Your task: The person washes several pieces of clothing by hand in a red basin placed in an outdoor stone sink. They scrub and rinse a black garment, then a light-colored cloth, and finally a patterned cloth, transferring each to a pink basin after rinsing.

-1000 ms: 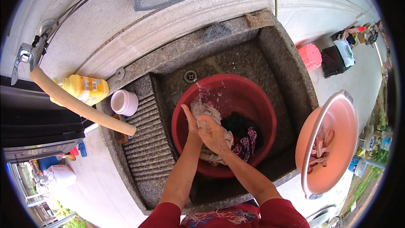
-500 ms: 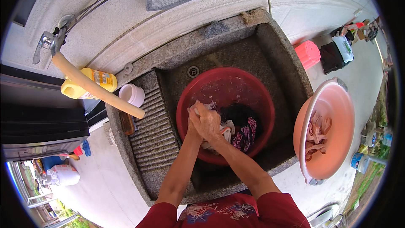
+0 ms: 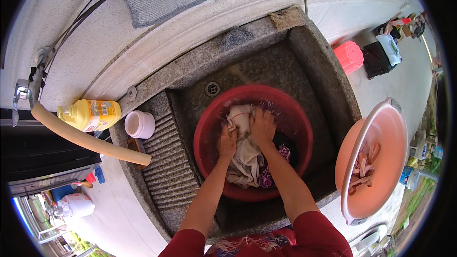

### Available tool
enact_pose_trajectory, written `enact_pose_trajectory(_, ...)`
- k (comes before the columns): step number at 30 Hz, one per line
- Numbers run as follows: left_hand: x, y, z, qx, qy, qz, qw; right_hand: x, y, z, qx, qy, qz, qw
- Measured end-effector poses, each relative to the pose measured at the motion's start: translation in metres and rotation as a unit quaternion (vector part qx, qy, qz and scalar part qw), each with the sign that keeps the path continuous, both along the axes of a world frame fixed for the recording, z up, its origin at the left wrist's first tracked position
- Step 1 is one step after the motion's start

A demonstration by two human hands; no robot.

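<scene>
A crumpled beige cloth (image 3: 243, 161) lies in the red basin (image 3: 200, 128), which stands in a stone wash sink. My left hand (image 3: 227, 143) grips the cloth's left side, its fingertips pressed into the folds. On the other side, my right hand (image 3: 263, 126) has its fingers curled over the cloth's upper right part. Beside my right wrist rests a pink-and-black patterned garment (image 3: 266, 177), partly hidden by my forearm. A dark garment (image 3: 285, 145) is bunched at the basin's right. Some water shows around the laundry.
The stone sink (image 3: 328, 100) has a ridged washboard (image 3: 171, 162) on its left. A white tub (image 3: 139, 124), a yellow bottle (image 3: 97, 115) and a tap hose (image 3: 90, 142) are there. Rightward stands an orange basin (image 3: 388, 162) holding pink cloth strips (image 3: 365, 164).
My hands were clasped together around the cloth. Now they are apart, and the cloth lies spread wider between them. The view has shifted slightly.
</scene>
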State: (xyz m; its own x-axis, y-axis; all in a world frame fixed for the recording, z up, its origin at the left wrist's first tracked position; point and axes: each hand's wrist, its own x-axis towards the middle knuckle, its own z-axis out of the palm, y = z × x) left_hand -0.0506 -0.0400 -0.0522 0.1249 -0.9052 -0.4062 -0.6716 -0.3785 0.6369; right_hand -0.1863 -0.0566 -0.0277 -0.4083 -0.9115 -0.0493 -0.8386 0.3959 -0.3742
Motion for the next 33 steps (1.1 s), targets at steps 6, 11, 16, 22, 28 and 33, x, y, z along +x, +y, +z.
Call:
enact_pose_trajectory(6, 0.016, -0.025, 0.015, 0.115, 0.493, 0.200, 0.839, -0.038, -0.017, -0.043, -0.037, -0.126, 0.101, 0.986)
enact_pose_trajectory(11, -0.009, -0.028, 0.028, 0.135, 0.671, 0.384, 0.619, 0.029, 0.009, 0.032, -0.095, -0.387, 0.078, 0.914)
enact_pose_trajectory(16, 0.015, -0.033, 0.021, 0.220, 0.775, 0.240, 0.541, 0.070, 0.038, 0.092, -0.205, -0.300, 0.266, 0.893)
enact_pose_trajectory(22, -0.001, -0.019, 0.039, 0.198, 0.680, 0.289, 0.644, 0.044, -0.011, 0.050, -0.241, -0.288, 0.235, 0.897)
enact_pose_trajectory(28, 0.021, -0.011, 0.021, -0.045, 0.260, 0.110, 0.958, -0.014, -0.024, 0.000, -0.092, -0.047, 0.045, 0.994)
enact_pose_trajectory(33, 0.004, -0.016, -0.007, -0.074, -0.078, -0.110, 0.988, -0.014, -0.012, -0.042, -0.034, 0.017, 0.207, 0.978)
